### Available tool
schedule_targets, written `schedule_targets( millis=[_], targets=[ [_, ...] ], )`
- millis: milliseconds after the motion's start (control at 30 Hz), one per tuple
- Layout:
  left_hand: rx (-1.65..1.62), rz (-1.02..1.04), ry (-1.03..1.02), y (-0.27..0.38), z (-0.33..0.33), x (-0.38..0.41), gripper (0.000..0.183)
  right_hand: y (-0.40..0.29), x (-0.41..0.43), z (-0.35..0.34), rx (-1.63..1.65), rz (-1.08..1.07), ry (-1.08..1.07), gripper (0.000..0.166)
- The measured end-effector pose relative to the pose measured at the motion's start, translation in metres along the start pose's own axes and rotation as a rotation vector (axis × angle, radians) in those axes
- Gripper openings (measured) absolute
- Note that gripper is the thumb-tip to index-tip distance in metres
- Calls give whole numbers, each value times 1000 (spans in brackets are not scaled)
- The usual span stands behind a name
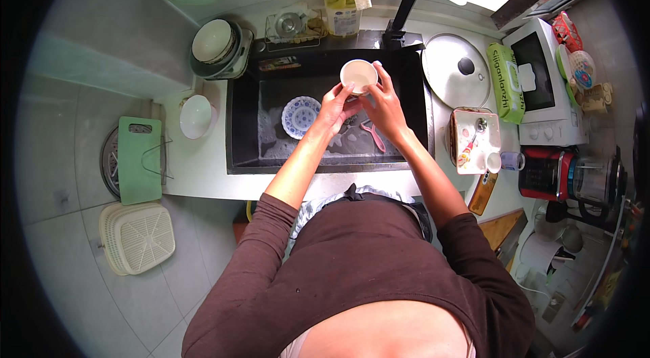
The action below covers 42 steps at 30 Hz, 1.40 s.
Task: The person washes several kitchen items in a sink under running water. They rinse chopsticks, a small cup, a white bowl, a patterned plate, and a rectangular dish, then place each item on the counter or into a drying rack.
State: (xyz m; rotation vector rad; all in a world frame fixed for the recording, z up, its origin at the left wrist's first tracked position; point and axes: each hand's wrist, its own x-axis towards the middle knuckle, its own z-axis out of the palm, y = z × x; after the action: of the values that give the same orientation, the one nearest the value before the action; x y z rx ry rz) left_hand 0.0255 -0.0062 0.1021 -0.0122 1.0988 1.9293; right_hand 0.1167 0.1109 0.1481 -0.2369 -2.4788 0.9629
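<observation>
Over the black kitchen sink (242, 124), my left hand (335, 110) and my right hand (384, 104) hold a small white cup or bowl (359, 77) between them, its round opening facing the camera. Fingers of both hands touch its rim and side. Below and left of it, a blue-and-white patterned dish (300, 117) lies in the sink among suds. A pink-handled peeler (374, 136) rests on the sink floor under my right forearm. Something metallic beside it is partly hidden by my hands.
A black faucet (406, 2) rises behind the sink. Stacked bowls (213, 42) and a white bowl (196, 117) stand left. At right are a glass lid (456, 71), a pack of wipes (506, 83) and a tray (476, 165) holding a spoon. A soap bottle (344, 13) stands behind.
</observation>
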Motion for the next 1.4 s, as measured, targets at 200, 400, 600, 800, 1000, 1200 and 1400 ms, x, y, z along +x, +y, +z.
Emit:
schedule_targets(
  millis=[200, 400, 600, 800, 1000, 1200, 1400],
  targets=[
    [11, -77, 142, 2, -22, 17, 36, 56, 50, -17, -266, -32, 272, 53],
    [11, -131, 204, -3, -32, 41, 36, 127, 82, -48, -605, 164, 103, 39],
    [-10, -151, 275, -9, -45, 67, 35, 126, 65, -34, -592, 167, 100, 34],
    [22, -183, 305, -17, -52, 81, 39, 100, 54, -11, -480, 88, 300, 40],
    [140, -214, 321, -29, -64, 91, 25, 107, 3, 73, -223, 65, 1, 36],
    [230, -217, 383, -35, -78, 91, 23, 134, -41, 150, -361, 223, -737, 41],
    [239, -252, 385, -28, -79, 89, 70, 157, -59, 166, -471, 252, -960, 36]
  ],
)
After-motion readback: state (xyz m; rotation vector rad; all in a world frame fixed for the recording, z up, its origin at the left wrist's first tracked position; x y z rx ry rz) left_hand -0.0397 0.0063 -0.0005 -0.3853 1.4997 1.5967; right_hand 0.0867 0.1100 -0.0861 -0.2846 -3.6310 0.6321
